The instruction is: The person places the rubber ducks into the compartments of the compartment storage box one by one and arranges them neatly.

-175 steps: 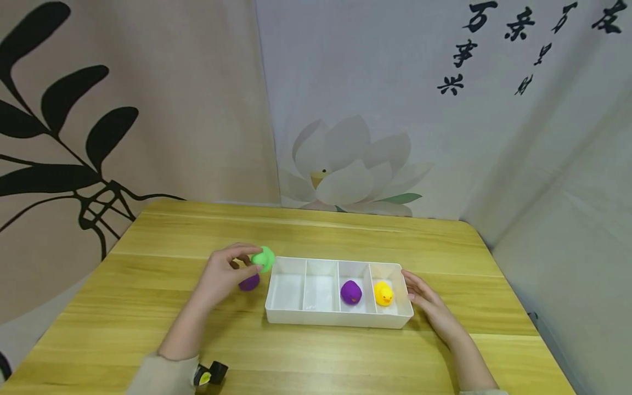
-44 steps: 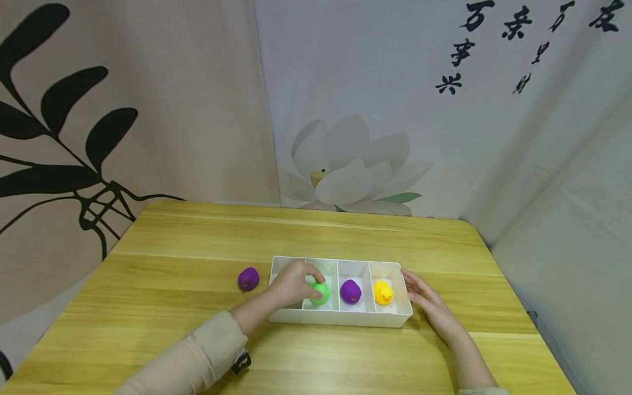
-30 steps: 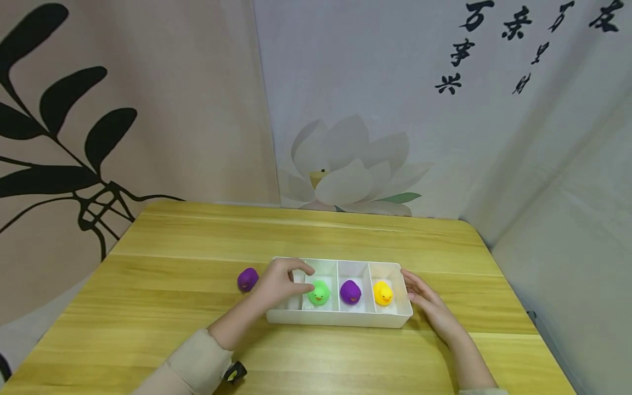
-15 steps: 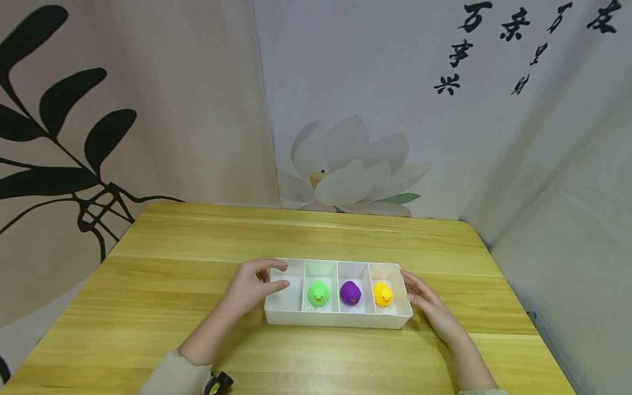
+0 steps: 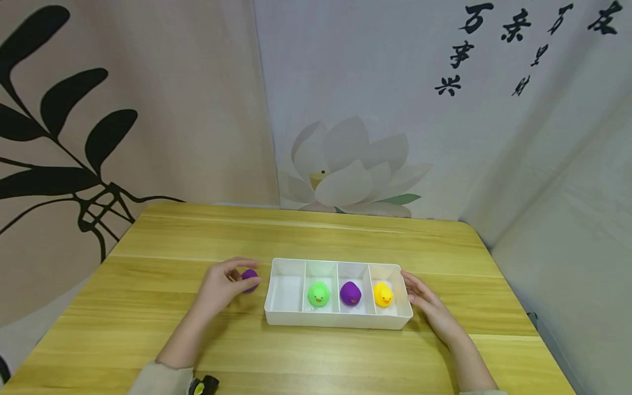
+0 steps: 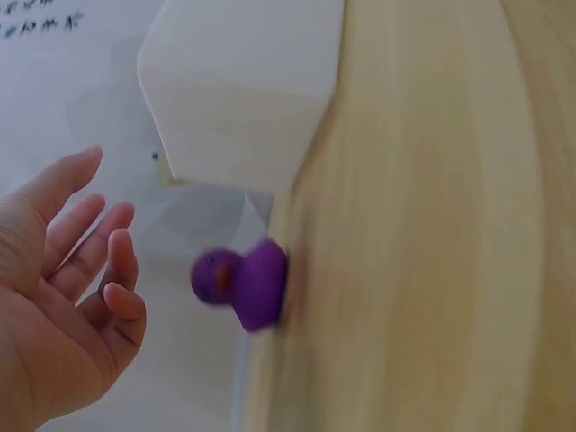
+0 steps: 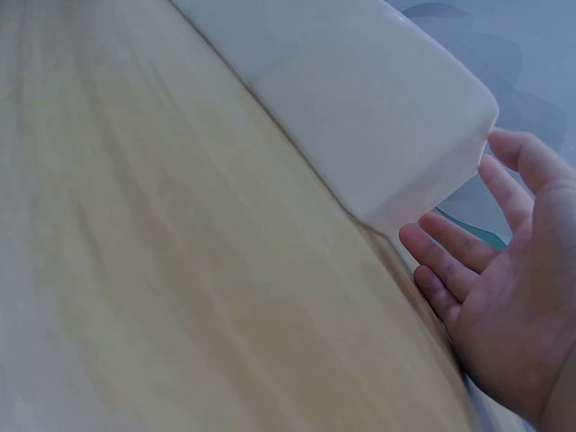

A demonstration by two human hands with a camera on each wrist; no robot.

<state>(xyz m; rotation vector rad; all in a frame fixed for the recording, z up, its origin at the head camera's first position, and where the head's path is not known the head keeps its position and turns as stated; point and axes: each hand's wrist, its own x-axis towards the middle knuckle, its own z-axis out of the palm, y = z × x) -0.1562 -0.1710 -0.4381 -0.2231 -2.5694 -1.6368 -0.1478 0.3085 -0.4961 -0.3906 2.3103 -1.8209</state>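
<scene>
In the left wrist view a purple rubber duck (image 6: 261, 286) stands upright on the wooden table. My left hand (image 5: 220, 285) is just above and beside it, thumb and fingers apart, with a gap to the duck. The white tray (image 5: 336, 319) has a row of compartments. From the right, they hold a yellow duck (image 5: 383, 294), a second purple duck (image 5: 350, 293) and a green duck (image 5: 318, 294); the leftmost shows only its bare floor. My right hand (image 5: 430, 303) rests its fingertips against the tray's right end, fingers loosely extended in the right wrist view.
The wooden table (image 5: 316, 362) reaches back to a printed curtain (image 5: 207, 109) with leaves, a lotus and dark characters. A small black device (image 5: 204, 385) is strapped at the left wrist, by the beige sleeve.
My left hand carried the green duck into the second compartment from the left, let it go, then moved left to the purple duck outside the tray. The right hand has stayed at the tray's end.
</scene>
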